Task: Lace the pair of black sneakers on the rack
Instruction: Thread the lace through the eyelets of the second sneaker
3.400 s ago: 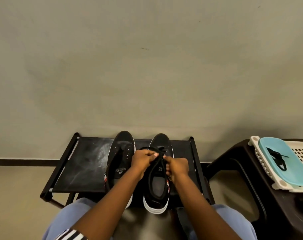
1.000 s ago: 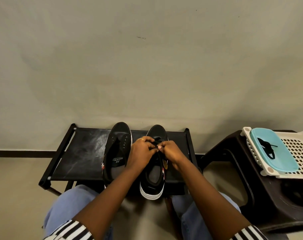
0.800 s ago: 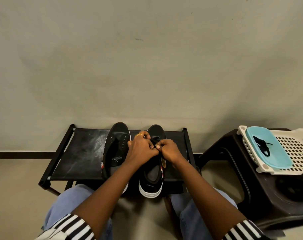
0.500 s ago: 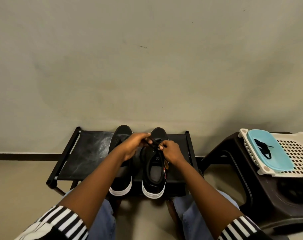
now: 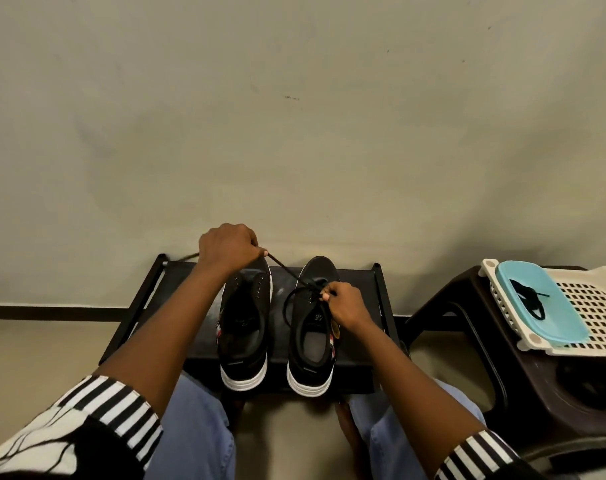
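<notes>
A: Left part of the rack [image 5: 177,306] top bare; a hand passes there. Wall [image 5: 294,133] stands just behind the rack.

B: Centre blocked: two sneakers [image 5: 246,317] side by side, narrow gap between, taut lace [image 5: 287,271] crossing it. Right: dark stool [image 5: 468,323] near, basket [image 5: 599,306] on top

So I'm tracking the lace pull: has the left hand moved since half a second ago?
Yes. The left hand, gripping the lace, has drawn up and left, from over the sneakers to beyond the rack's back edge.
</notes>
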